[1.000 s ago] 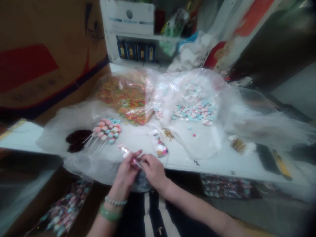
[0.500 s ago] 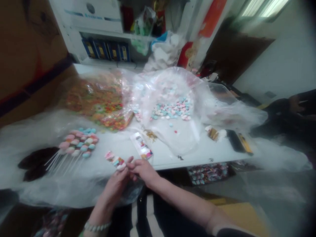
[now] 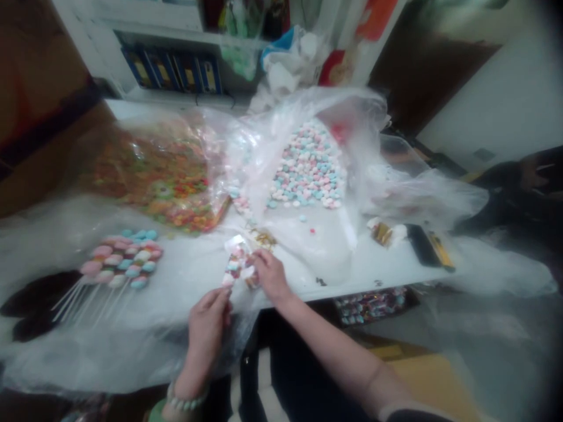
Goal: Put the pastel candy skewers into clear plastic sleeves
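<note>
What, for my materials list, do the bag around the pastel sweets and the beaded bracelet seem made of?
The bag looks like thin, glossy plastic film: see-through, creased and catching highlights. The bracelet has pale, rounded beads, perhaps polished stone, though glass or plastic is possible.

Between our left hand (image 3: 209, 328) and right hand (image 3: 269, 275) we see a strip (image 3: 233, 266) mottled pink, white and pale blue, and left of them pink, white and blue sweets (image 3: 118, 261) on white sticks (image 3: 90, 300). Beyond our hands lie orange, red and green candies (image 3: 189, 199) and pastel pieces (image 3: 308, 167) in pink, white and blue, while our dark clothing (image 3: 285, 363) has cream stripes.
</note>
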A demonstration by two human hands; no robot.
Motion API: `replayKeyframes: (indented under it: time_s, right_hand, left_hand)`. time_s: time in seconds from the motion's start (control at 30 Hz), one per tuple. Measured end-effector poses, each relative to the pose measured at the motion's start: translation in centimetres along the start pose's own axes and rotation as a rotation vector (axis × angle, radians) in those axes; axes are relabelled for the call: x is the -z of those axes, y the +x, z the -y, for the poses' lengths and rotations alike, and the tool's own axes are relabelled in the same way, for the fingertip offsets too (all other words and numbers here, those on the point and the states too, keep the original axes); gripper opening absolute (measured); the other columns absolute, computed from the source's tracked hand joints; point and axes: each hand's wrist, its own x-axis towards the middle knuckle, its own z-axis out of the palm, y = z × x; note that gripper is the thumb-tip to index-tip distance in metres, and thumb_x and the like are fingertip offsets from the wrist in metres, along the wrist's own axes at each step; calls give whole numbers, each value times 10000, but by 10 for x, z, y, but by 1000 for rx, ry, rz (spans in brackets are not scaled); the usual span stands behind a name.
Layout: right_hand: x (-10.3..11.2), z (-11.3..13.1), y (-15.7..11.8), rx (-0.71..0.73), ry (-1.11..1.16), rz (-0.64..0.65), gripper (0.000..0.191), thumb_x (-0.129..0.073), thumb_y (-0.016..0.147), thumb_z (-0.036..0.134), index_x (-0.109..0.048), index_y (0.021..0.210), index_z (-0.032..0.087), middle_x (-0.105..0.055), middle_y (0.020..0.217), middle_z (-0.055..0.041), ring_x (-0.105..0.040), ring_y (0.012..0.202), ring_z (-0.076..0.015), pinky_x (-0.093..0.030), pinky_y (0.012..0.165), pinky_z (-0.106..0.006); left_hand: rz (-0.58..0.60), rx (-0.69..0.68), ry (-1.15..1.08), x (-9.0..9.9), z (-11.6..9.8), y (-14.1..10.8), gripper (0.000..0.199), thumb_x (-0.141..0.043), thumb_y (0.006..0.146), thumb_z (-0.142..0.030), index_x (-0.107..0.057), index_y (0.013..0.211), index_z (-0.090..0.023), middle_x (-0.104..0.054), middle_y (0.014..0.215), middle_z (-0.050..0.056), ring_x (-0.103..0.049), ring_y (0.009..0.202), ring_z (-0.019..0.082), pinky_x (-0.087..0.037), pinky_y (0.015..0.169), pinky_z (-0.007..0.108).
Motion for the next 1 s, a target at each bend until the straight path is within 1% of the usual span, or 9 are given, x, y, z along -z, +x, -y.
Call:
replayKeyframes:
  time_s: [0.1, 0.23, 0.43, 0.63, 0.7, 0.8, 0.87, 0.93, 1.0]
  right_hand:
    - [20, -23, 32, 191, -503, -164, 122, -508, 877, 197, -628, 859, 203, -617, 947, -92, -553, 933, -232, -439, 847, -354]
    - [28, -44, 54, 227, -786, -117, 164, -486, 888, 150, -620, 801, 190, -606, 914, -123, -513, 875, -247, -412, 800, -362]
    - [44, -41, 46, 169, -734, -109, 195, -437, 904, 159, -621, 844, 190, -624, 863, -67, -525, 802, -206, -380, 752, -315]
    - [73, -25, 44, 29, -470, 37, 229, -463, 842, 185, -689, 875, 183, -654, 782, 6, -585, 754, -169, -415, 718, -267]
    - [76, -19, 43, -27, -509, 75, 234, -480, 835, 170, -707, 892, 165, -677, 811, -16, -606, 774, -177, -430, 735, -271]
    - [77, -8, 38, 24, -721, 44, 238, -483, 839, 123, -717, 872, 155, -695, 948, -87, -609, 938, -207, -421, 858, -295]
    - [76, -2, 35, 68, -825, 56, 241, -485, 852, 128, -719, 883, 179, -695, 999, -89, -599, 996, -207, -411, 896, -292]
    - [77, 4, 35, 72, -817, 38, 233, -495, 848, 146, -721, 866, 202, -699, 983, -66, -603, 980, -199, -418, 885, -287]
    - [77, 9, 34, 44, -654, -26, 200, -521, 814, 163, -717, 807, 200, -699, 903, -47, -608, 907, -194, -434, 840, -292]
  left_hand:
    - [-6, 87, -113, -1, 0, 4, 352, -770, 638, -463, -635, 726, -151, -479, 492, -54, -294, 357, 47, -176, 347, 186]
    - [34, 215, -257, -2, -4, 7, 329, -763, 629, -433, -566, 656, -171, -400, 438, -83, -233, 335, 37, -131, 338, 182]
    - [9, 308, -337, 6, -10, 8, 302, -712, 613, -399, -500, 610, -184, -340, 401, -97, -212, 319, 34, -122, 326, 176]
    - [78, 341, -326, 5, -7, 8, 336, -755, 602, -411, -555, 719, -167, -406, 430, -95, -238, 317, 34, -148, 321, 165]
    - [98, 352, -320, 5, -5, 7, 347, -764, 599, -408, -567, 741, -160, -420, 432, -93, -233, 313, 33, -152, 318, 166]
    - [117, 348, -309, 8, -4, 6, 367, -776, 594, -416, -581, 760, -152, -428, 429, -89, -232, 313, 32, -158, 319, 166]
    - [114, 343, -307, 10, -5, 4, 379, -785, 583, -415, -587, 767, -150, -433, 431, -88, -239, 315, 32, -157, 320, 164]
    - [106, 342, -309, 13, -5, 3, 381, -786, 577, -414, -591, 769, -149, -433, 430, -87, -243, 314, 33, -155, 321, 165]
    - [98, 342, -315, 14, -5, 1, 370, -778, 578, -414, -590, 756, -149, -426, 424, -88, -241, 312, 33, -152, 320, 168]
